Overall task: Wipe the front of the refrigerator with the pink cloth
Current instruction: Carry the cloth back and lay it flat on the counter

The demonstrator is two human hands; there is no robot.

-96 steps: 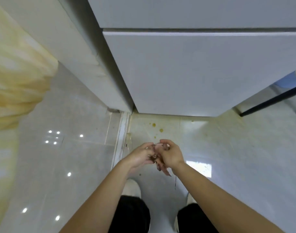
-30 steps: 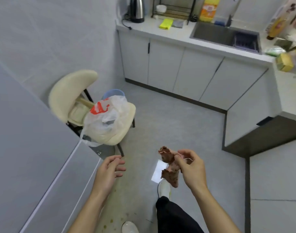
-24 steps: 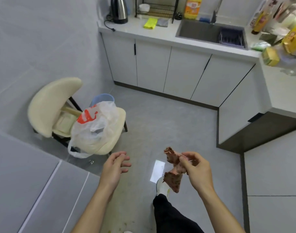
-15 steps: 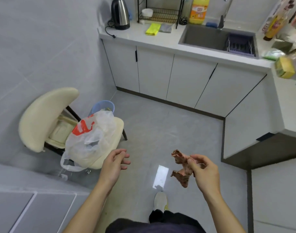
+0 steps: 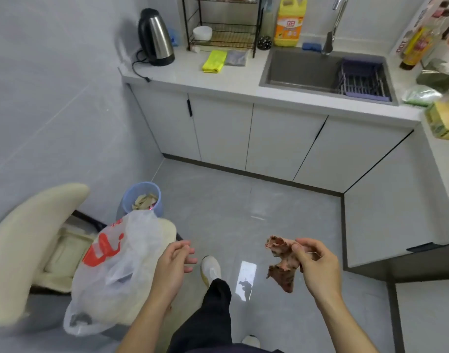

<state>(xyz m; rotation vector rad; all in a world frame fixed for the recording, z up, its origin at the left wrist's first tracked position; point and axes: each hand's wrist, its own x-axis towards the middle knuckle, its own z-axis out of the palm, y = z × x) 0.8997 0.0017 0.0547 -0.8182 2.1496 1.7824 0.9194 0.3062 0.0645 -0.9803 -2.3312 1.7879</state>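
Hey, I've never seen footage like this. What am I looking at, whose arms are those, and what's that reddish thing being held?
There is no machine here. The picture comes from a wide-angle camera worn on a person's head, looking forward and down, so the two arms are the wearer's own. The right hand pinches a crumpled pink cloth. The left hand is loosely open and holds nothing. Ahead is a kitchen counter with a kettle, a folded yellow cloth and a sink. On the floor at the left are a cream chair with a plastic bag resting on it, and a blue bin.
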